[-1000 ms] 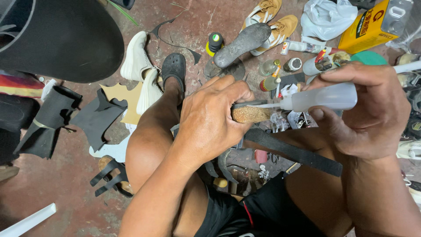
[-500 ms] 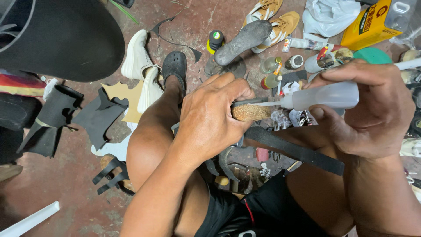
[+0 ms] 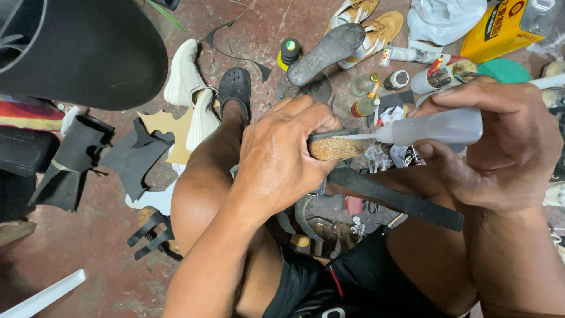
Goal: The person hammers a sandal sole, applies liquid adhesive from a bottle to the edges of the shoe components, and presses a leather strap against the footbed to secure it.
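My left hand [image 3: 282, 159] grips a small cork-coloured sole piece [image 3: 335, 148] with a dark top layer, held above my lap. My right hand [image 3: 500, 144] squeezes a translucent plastic squeeze bottle [image 3: 435, 128]; its thin nozzle touches the seam between the cork and the dark layer. A black strap [image 3: 394, 197] runs from under the sole piece across my right thigh. Most of the sole piece is hidden inside my left fist.
On the red floor lie white shoes [image 3: 188, 88], a black clog [image 3: 235, 88] on my foot, a grey sole [image 3: 326, 53], tan sneakers [image 3: 371, 20], small bottles [image 3: 365, 85], a yellow can [image 3: 509, 29], black leather scraps [image 3: 135, 153] and a big black curved object [image 3: 82, 47].
Almost nothing moved; both hands keep their hold, and the bottle's nozzle stays at the sole piece's seam.
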